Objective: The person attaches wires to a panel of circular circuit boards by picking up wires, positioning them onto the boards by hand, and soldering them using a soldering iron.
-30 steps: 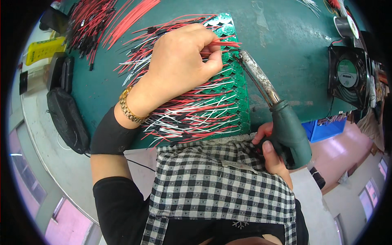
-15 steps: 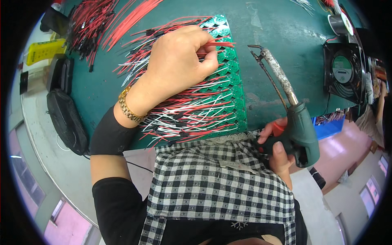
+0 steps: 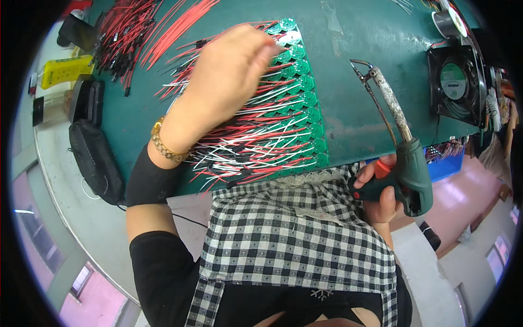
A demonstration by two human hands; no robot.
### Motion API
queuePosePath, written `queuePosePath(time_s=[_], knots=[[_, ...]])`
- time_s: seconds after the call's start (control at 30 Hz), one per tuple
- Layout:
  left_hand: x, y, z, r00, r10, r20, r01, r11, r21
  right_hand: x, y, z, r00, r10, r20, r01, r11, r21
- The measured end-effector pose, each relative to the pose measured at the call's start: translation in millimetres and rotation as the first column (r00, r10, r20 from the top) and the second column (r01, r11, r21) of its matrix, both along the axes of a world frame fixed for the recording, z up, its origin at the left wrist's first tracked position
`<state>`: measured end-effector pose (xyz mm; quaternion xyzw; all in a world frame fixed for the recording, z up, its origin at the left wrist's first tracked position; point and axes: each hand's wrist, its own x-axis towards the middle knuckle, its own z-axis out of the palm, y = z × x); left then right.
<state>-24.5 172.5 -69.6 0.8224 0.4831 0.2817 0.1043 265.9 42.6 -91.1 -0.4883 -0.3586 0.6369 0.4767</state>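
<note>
My left hand, with a gold watch at the wrist, hovers over the upper rows of a panel of round green circuit boards. Its fingers are curled together and blurred; what they hold, if anything, is hidden. Red, white and black wires fan out leftward from the panel, partly under that hand. On the right, my right hand is wrapped round the grip of a dark green soldering gun with a red trigger. The gun's tip points up and left, above the bench and apart from the boards.
Bundles of red wires and black-ended wires lie at the far left of the green bench. A black pouch and yellow packet sit left. A fan, solder spool and blue bin stand right.
My left hand has drawn back left and slightly up; the red wires that stuck out of its fingers no longer show there. The soldering gun has shifted a little right in the picture.
</note>
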Motion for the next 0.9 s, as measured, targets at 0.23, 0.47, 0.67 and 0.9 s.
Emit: queuePosePath(time_s=[0.23,0.47,0.67,0.9], knots=[[15,-9,22,0.993,-0.015,0.118,0.018,0.999,-0.029,13,0,-5,0.999,0.048,0.015,-0.047,0.999,-0.013],[29,-20,1,0.999,0.023,0.031,-0.019,0.99,-0.137,7,-9,-9,0.996,0.059,0.065,-0.058,0.998,-0.009],[26,-23,-14,0.987,0.116,0.113,-0.093,0.977,-0.192,8,-9,-19,0.981,0.188,0.05,-0.189,0.982,0.012],[28,-25,-20,0.984,0.124,0.129,-0.096,0.975,-0.202,5,-12,-23,0.974,0.228,0.016,-0.228,0.969,0.097]])
